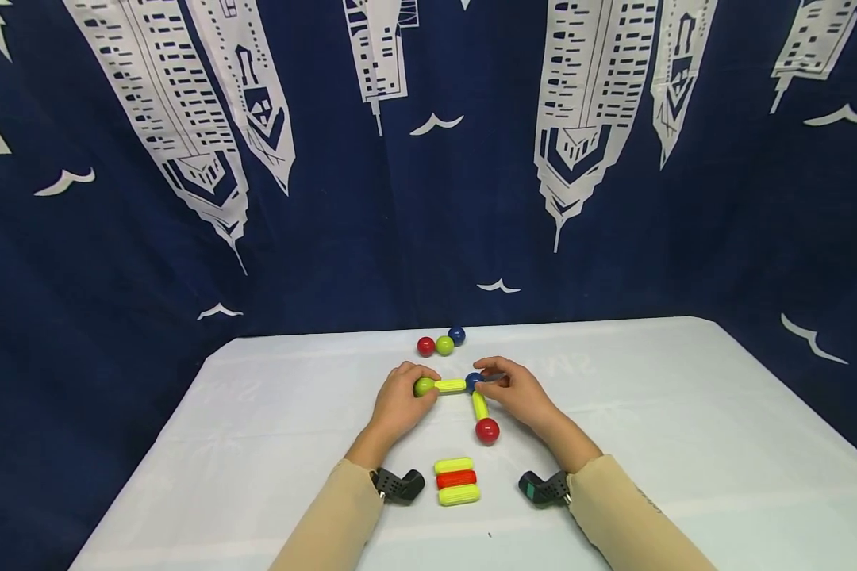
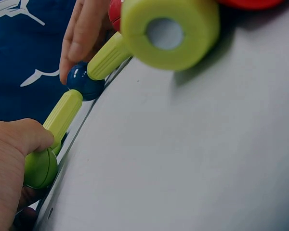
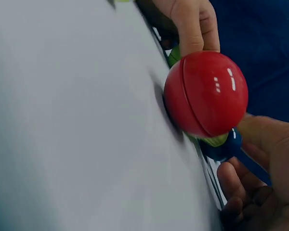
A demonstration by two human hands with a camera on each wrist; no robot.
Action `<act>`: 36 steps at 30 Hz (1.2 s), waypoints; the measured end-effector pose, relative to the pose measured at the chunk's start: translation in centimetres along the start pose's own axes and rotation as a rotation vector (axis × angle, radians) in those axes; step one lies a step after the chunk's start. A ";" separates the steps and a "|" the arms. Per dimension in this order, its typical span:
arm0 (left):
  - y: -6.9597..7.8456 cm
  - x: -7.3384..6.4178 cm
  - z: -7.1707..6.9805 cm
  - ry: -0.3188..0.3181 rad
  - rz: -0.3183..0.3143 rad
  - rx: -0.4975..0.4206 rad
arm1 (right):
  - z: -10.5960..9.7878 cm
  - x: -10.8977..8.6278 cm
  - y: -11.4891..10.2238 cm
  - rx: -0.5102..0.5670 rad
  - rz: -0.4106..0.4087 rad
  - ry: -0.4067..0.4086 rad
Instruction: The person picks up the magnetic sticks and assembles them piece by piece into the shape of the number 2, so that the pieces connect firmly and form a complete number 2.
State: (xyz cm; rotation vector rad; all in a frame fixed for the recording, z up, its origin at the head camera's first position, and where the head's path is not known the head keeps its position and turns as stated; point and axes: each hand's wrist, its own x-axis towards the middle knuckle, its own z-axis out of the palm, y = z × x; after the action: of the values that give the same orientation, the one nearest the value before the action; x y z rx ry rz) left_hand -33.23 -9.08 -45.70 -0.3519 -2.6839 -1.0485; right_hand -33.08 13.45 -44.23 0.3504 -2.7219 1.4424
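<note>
Everything I'm working on branches from the joined blue ball (image 1: 474, 382), out past the middle of the white table (image 1: 685, 396). To its left, my left hand (image 1: 403, 396) is curled round the green ball (image 1: 424, 386), which a yellow stick (image 1: 451, 386) links to the blue one; on its near side a second yellow stick (image 1: 480, 406) runs toward me to the red ball (image 1: 487, 431). On its right, my right hand (image 1: 516, 390) pinches the blue stick (image 3: 255, 166) between thumb and fingers, its end at the blue ball, though I can't tell how firmly it sits. To do this well, I'd brace the green ball and push the stick straight at the blue ball's centre without twisting, or the red ball's branch may swing or come loose. Beyond the blue ball lies the far edge, with three loose balls (image 1: 444, 345) near it; a knock that way could send one rolling off. On the blue ball's near side, well apart from it, three spare sticks (image 1: 456, 478) lie side by side between my wrist cameras (image 1: 400, 485), so I'd keep my wrists high there. The tabletop stretches widest to the blue ball's right, and I'd take my elbow room on that side.
</note>
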 end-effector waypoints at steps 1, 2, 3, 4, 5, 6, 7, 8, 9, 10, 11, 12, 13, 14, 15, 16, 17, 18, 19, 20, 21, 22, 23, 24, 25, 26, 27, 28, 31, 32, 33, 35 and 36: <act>0.1 -0.1 0.0 -0.004 -0.001 -0.001 | 0.1 0.0 0.1 -0.022 0.001 0.006; 0.1 -0.1 0.1 -0.007 -0.003 0.001 | 0.3 0.0 0.2 -0.041 0.000 0.013; 0.2 -0.1 0.1 -0.009 -0.004 0.000 | 0.4 0.0 0.3 -0.059 -0.001 0.020; 0.2 -0.2 0.1 -0.008 -0.008 0.000 | 0.5 0.0 0.3 -0.071 -0.004 0.026; 0.2 -0.1 0.1 -0.006 -0.010 0.000 | 0.6 0.0 0.3 -0.082 -0.013 0.031; 0.2 -0.1 0.0 -0.003 -0.011 0.002 | 0.6 0.0 0.3 -0.090 -0.023 0.036; 0.2 -0.2 0.0 -0.001 -0.012 0.004 | 0.7 -0.1 0.3 -0.096 -0.031 0.041; 0.2 -0.2 0.0 -0.001 -0.014 0.006 | 0.7 -0.1 0.4 -0.101 -0.038 0.045; 0.1 -0.2 0.0 -0.002 -0.014 0.007 | 0.8 -0.2 0.3 -0.106 -0.044 0.049; 0.1 -0.2 0.0 -0.002 -0.012 0.008 | 0.8 -0.2 0.3 -0.109 -0.050 0.052; 0.1 -0.2 0.0 -0.003 -0.010 0.007 | 0.8 -0.2 0.3 -0.117 -0.054 0.056; 0.1 -0.2 0.0 -0.004 -0.008 0.008 | 0.7 -0.2 0.3 -0.123 -0.058 0.058; 0.1 -0.1 0.0 -0.004 -0.003 0.007 | 0.7 -0.2 0.3 -0.128 -0.059 0.059; 0.1 -0.1 0.0 -0.004 0.001 0.005 | 0.6 -0.1 0.3 -0.131 -0.060 0.059; 0.1 0.0 0.0 -0.005 0.003 0.005 | 0.5 -0.1 0.3 -0.134 -0.061 0.059; 0.1 0.0 0.0 -0.005 0.005 0.004 | 0.5 -0.1 0.3 -0.137 -0.060 0.059; 0.1 0.0 0.0 -0.004 0.006 0.004 | 0.5 -0.1 0.4 -0.141 -0.059 0.058; 0.1 0.0 0.1 -0.004 0.008 0.005 | 0.4 -0.1 0.4 -0.144 -0.058 0.056; 0.0 0.0 0.1 -0.003 0.008 0.006 | 0.4 0.0 0.5 -0.145 -0.057 0.054; 0.0 0.0 0.1 -0.004 0.005 0.009 | 0.4 0.0 0.5 -0.147 -0.057 0.053; 0.0 0.0 0.1 -0.004 0.003 0.010 | 0.5 0.0 0.5 -0.147 -0.056 0.053; 0.0 0.0 0.0 -0.003 0.005 0.010 | 0.5 0.0 0.5 -0.149 -0.056 0.053; 0.0 0.0 0.0 -0.002 0.007 0.010 | 0.5 0.0 0.5 -0.151 -0.057 0.055; 0.1 0.0 0.0 0.000 0.009 0.011 | 0.5 0.0 0.4 -0.152 -0.057 0.057; 0.1 0.0 0.0 0.001 0.011 0.011 | 0.5 0.0 0.4 -0.151 -0.057 0.060; 0.1 0.0 0.0 0.000 0.011 0.012 | 0.5 0.0 0.3 -0.152 -0.056 0.061; 0.1 -0.1 -0.1 -0.001 0.011 0.013 | 0.5 0.0 0.3 -0.153 -0.055 0.062; 0.1 -0.1 -0.1 -0.003 0.010 0.014 | 0.5 0.0 0.3 -0.158 -0.052 0.061; 0.1 -0.2 -0.1 -0.009 0.002 0.013 | 0.6 -0.1 0.3 -0.166 -0.045 0.055; 0.1 -0.3 -0.1 -0.010 0.001 0.011 | 0.6 -0.1 0.3 -0.169 -0.045 0.055; 0.1 -0.3 -0.1 -0.010 0.002 0.010 | 0.6 -0.1 0.3 -0.172 -0.046 0.058; 0.1 -0.3 -0.1 -0.004 0.016 0.002 | 0.6 -0.1 0.4 -0.171 -0.051 0.067; 0.1 -0.3 0.0 -0.001 0.023 -0.003 | 0.6 -0.1 0.4 -0.171 -0.051 0.071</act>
State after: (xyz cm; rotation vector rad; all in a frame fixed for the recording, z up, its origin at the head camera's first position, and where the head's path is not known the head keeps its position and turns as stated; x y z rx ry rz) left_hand -32.92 -9.11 -45.71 -0.3824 -2.6734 -1.0459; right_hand -33.03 13.13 -44.90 0.3502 -2.7319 1.1757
